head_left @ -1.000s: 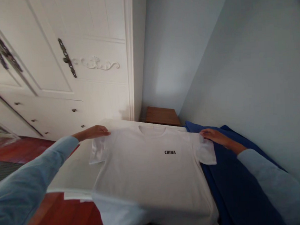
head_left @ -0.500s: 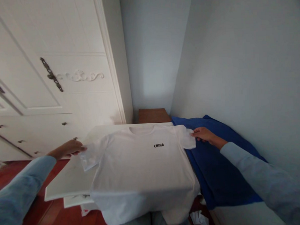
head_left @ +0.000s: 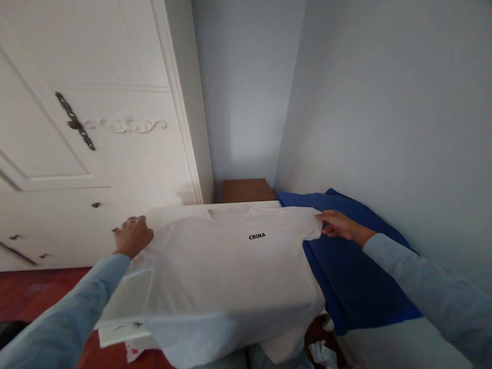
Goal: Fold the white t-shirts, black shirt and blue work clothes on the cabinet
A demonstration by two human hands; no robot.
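Observation:
A white T-shirt (head_left: 229, 272) with the black word CHINA on its chest lies spread over a white table (head_left: 124, 301), collar away from me, its lower part hanging over the near edge. At the right, my right hand (head_left: 335, 224) pinches the end of one sleeve. My left hand (head_left: 134, 235) is over the other sleeve near the shirt's left shoulder, back of the hand up and fingers curled; its fingertips are partly hidden, so what they grip cannot be made out.
Blue fabric (head_left: 360, 277) lies to the right against the grey wall (head_left: 390, 118). A white wardrobe (head_left: 147, 172) stands at the left. Behind the table is a brown wooden box (head_left: 248, 190). Crumpled white pieces (head_left: 322, 355) lie on the floor near my legs.
My left hand has moved right and a little away from me, turning its back upward. The right-hand sleeve is stretched out straighter. The view has shifted slightly.

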